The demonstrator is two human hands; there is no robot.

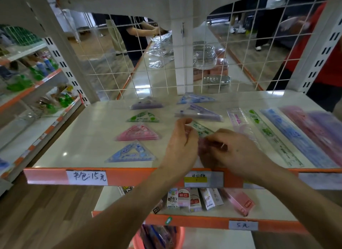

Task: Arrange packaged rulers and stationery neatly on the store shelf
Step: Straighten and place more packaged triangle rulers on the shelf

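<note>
I am watching both hands meeting over the front middle of the shelf (88, 137). The left hand (182, 139) is pinching the far end of a green packaged set square (202, 129) with curled fingers. The right hand (236, 152), at four o'clock from the left, is gripping the near end, its fingers curled too. Something pink is showing between the hands, too blurred for me to name.

At nine o'clock from the hands, four packaged triangles are lying in a column: the purple triangle (146, 103) farthest, then the green triangle (143, 117), the pink triangle (137, 134) and the blue triangle (131, 153) nearest the shelf edge. At three o'clock the long rulers are lying side by side: a green ruler (273, 137), then a blue ruler (296, 135).
</note>
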